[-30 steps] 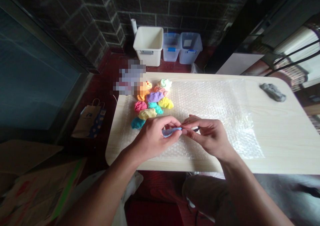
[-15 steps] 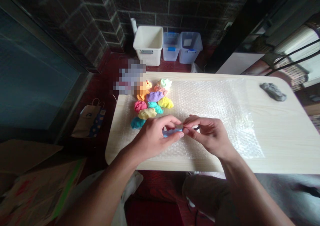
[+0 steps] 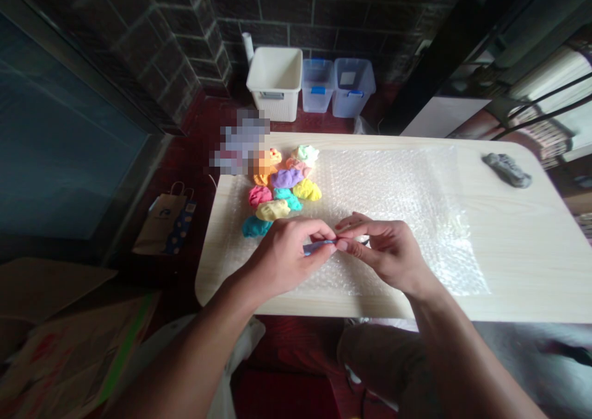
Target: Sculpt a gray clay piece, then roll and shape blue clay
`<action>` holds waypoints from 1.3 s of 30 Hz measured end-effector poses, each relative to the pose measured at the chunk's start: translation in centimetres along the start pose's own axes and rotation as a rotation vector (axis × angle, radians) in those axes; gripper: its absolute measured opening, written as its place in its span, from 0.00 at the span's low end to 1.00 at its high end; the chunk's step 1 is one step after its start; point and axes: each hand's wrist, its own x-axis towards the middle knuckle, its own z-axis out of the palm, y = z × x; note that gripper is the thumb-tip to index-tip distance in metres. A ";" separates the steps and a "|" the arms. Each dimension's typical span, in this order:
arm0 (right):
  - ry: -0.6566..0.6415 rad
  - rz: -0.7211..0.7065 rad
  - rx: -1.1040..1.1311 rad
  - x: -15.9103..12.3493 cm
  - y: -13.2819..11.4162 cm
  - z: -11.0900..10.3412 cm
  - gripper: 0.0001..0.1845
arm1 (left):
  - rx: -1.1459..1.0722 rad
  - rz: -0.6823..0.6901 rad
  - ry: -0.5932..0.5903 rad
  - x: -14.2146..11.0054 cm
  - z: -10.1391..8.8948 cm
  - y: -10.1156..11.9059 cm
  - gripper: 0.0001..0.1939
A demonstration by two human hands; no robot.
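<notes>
A small light blue piece of what looks like modelling clay (image 3: 315,246) is pinched between the thumb and fingers of my left hand (image 3: 289,249). My right hand (image 3: 386,249) meets it at the fingertips, thumb and forefinger pressed together at the clay's right end. A small dark bit (image 3: 365,241) shows by the right fingers; what it is I cannot make out. Both hands are over the bubble wrap (image 3: 393,178). Just beyond the left hand lie several coloured lumps, among them a teal one (image 3: 255,226), a pale yellow one (image 3: 272,210) and a purple one (image 3: 287,178).
A grey lump (image 3: 507,170) lies at the right of the pale wooden table (image 3: 522,252). Past the far edge, a white bin (image 3: 277,101) and two clear boxes (image 3: 354,98) stand on the floor. To the left are a paper bag (image 3: 161,224) and cardboard (image 3: 69,351).
My fingers have shifted slightly around the blue clay, and less of it shows between them. The right fingers are a little straighter. The lumps on the table have stayed put.
</notes>
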 end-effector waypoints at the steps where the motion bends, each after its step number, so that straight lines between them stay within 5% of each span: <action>1: 0.005 -0.005 -0.001 0.0 0.0 0.0 0.05 | -0.006 -0.002 -0.008 0.0 0.0 -0.1 0.04; 8: 0.039 -0.014 -0.016 -0.2 0.3 -0.5 0.07 | -0.023 -0.063 -0.104 0.0 0.0 -0.7 0.06; 29: 0.012 -0.046 -0.153 -0.2 0.0 -0.3 0.04 | -0.112 -0.061 -0.010 0.2 -0.5 0.1 0.06; 39: 0.070 -0.056 -0.129 -0.4 0.5 -0.4 0.03 | 0.048 -0.015 -0.082 0.0 -0.2 -0.5 0.11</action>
